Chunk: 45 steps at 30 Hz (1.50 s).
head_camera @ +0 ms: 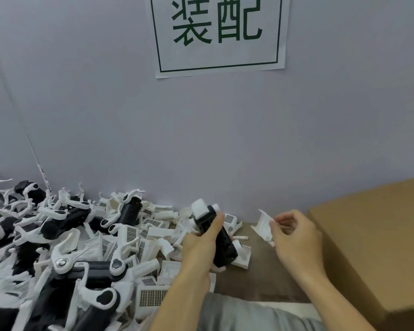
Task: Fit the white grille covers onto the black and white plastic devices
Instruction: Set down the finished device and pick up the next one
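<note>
My left hand (pixel 202 242) grips the black and white device (pixel 219 237) above the counter (pixel 261 278), my right hand (pixel 294 235) pinches a white grille cover (pixel 264 226) beside it, so I should line it up straight, then push gently.

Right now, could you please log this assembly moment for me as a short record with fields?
left hand: left hand grips a black and white device, tilted, white end up
right hand: right hand pinches a white grille cover, apart from the device
cover fitted: not yet
parts pile: heap of devices and covers on the left of the brown table
right side: cardboard box
wall: white sign with green characters
</note>
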### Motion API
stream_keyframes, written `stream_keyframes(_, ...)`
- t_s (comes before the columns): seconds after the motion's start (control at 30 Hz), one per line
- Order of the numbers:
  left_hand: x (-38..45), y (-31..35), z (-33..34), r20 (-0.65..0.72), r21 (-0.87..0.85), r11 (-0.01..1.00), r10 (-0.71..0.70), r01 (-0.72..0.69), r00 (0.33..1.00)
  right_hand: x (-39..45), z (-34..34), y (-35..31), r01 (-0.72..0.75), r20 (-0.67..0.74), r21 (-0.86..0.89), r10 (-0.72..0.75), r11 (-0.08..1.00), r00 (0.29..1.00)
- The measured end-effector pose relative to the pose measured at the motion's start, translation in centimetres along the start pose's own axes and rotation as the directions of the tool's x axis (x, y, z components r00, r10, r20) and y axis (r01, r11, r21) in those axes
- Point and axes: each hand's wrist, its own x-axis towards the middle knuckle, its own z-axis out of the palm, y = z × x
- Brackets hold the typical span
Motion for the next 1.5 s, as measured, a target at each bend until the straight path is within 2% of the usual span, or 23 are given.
stream_keyframes(0.07, -0.1, -0.2, 0.4, -0.051, 0.143, 0.989, 0.055, -0.047, 0.997, -0.8, 0.4, -1.2, 0.130, -0.030, 0.027, -0.129, 0.991, 0.991)
stream_keyframes(0.13, -0.2, -0.4, 0.8, -0.072, 0.201, 0.977, 0.087, -0.071, 0.994, -1.9, 1.2, -2.0, 0.290, 0.003, 0.021, -0.290, 0.957, 0.957)
stream_keyframes(0.17, -0.3, -0.2, 1.0, -0.067, 0.164, 0.985, 0.065, -0.053, 0.996, -2.4, 1.6, -2.2, 0.375, 0.035, 0.009, -0.375, 0.927, 0.926)
stream_keyframes(0.23, -0.5, 0.2, 1.4, 0.006, -0.018, 1.000, -0.017, 0.018, 1.000, -3.1, 2.3, -2.6, 0.530, 0.110, -0.030, -0.524, 0.848, 0.845)
stream_keyframes(0.3, -0.7, 0.4, 1.7, 0.091, -0.149, 0.988, -0.035, 0.049, 0.995, -3.7, 2.7, -2.8, 0.612, 0.204, -0.010, -0.597, 0.791, 0.776)
stream_keyframes(0.37, -0.5, 0.2, 1.7, 0.098, -0.153, 0.988, -0.003, 0.018, 0.995, -4.0, 2.9, -2.7, 0.651, 0.278, 0.067, -0.641, 0.756, 0.716)
stream_keyframes(0.47, -0.3, -0.1, 1.3, 0.099, -0.119, 0.993, 0.020, -0.008, 0.995, -4.3, 2.7, -2.6, 0.590, 0.356, 0.193, -0.616, 0.784, 0.702)
stream_keyframes(0.53, -0.3, 0.0, 1.2, 0.104, -0.114, 0.993, 0.031, -0.019, 0.994, -4.5, 2.5, -2.7, 0.563, 0.345, 0.234, -0.609, 0.793, 0.714)
stream_keyframes(0.67, -0.4, -0.4, 1.4, 0.116, -0.039, 0.991, 0.129, -0.125, 0.985, -4.6, 2.7, -3.3, 0.503, 0.224, 0.250, -0.555, 0.827, 0.801)
stream_keyframes(0.8, -0.5, -0.9, 1.6, 0.104, 0.027, 0.962, 0.267, -0.271, 0.958, -4.3, 3.0, -2.8, 0.513, 0.092, 0.099, -0.521, 0.853, 0.848)
stream_keyframes(0.87, -0.4, -1.0, 1.6, 0.074, 0.017, 0.947, 0.320, -0.322, 0.944, -4.0, 2.9, -2.6, 0.327, 0.080, 0.112, -0.337, 0.938, 0.938)
stream_keyframes(0.9, -0.4, -1.0, 1.6, 0.062, 0.019, 0.936, 0.350, -0.351, 0.935, -3.9, 2.8, -2.7, 0.146, 0.136, 0.189, -0.173, 0.971, 0.975)
stream_keyframes(0.93, -0.3, -1.0, 1.6, 0.060, 0.022, 0.926, 0.375, -0.376, 0.925, -3.8, 2.7, -2.7, -0.059, 0.240, 0.303, -0.016, 0.951, 0.971)
stream_keyframes(0.97, -0.3, -1.1, 1.6, 0.071, 0.030, 0.917, 0.394, -0.397, 0.916, -3.7, 2.8, -2.7, -0.247, 0.370, 0.399, 0.091, 0.883, 0.924)
stream_keyframes(1.0, -0.4, -1.1, 1.6, 0.088, 0.043, 0.910, 0.407, -0.412, 0.909, -3.6, 2.7, -2.7, -0.373, 0.488, 0.449, 0.127, 0.812, 0.864)
stream_keyframes(1.03, -0.5, -1.2, 1.7, 0.113, 0.058, 0.906, 0.412, -0.420, 0.904, -3.6, 2.6, -2.6, -0.427, 0.558, 0.462, 0.119, 0.777, 0.821)
stream_keyframes(1.1, -0.9, -1.3, 1.9, 0.172, 0.070, 0.902, 0.410, -0.427, 0.895, -3.5, 2.5, -2.7, -0.470, 0.591, 0.481, 0.122, 0.740, 0.797)
stream_keyframes(1.17, -1.1, -1.4, 2.1, 0.203, 0.087, 0.883, 0.438, -0.462, 0.876, -3.4, 2.4, -2.8, -0.496, 0.562, 0.521, 0.158, 0.695, 0.812)
stream_keyframes(1.33, -1.2, -1.7, 2.3, 0.162, 0.257, 0.788, 0.536, -0.560, 0.829, -3.0, 1.9, -2.9, -0.487, 0.503, 0.533, 0.204, 0.692, 0.840)
stream_keyframes(1.43, -1.0, -1.8, 2.3, 0.111, 0.255, 0.814, 0.511, -0.522, 0.852, -3.1, 2.2, -2.8, -0.421, 0.459, 0.506, 0.178, 0.753, 0.870)
stream_keyframes(1.5, -0.8, -1.8, 2.1, 0.131, 0.118, 0.903, 0.399, -0.414, 0.908, -3.2, 2.4, -2.8, -0.395, 0.472, 0.488, 0.145, 0.779, 0.870)
